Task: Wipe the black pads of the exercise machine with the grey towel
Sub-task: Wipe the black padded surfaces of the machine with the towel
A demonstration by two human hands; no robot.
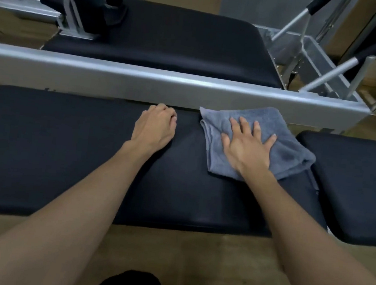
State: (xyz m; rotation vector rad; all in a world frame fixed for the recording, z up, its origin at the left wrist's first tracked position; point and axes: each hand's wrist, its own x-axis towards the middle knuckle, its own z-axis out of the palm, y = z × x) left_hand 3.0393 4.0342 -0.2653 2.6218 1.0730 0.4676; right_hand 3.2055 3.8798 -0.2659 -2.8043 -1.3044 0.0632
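Mid-wipe: right hand [247, 146] lay flat, fingers spread, pressing grey towel [292, 158] at the right end of near pad [65, 152]. Left hand [155, 127] was curled and empty, resting on the pad. Next probably called for sweeping left.

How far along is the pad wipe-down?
Done: cannot tell; no pad shows wipe marks. In hand: right hand presses the grey towel on the long near pad, right end. Possibly left: its left stretch, the short pad beside it, the far pad.
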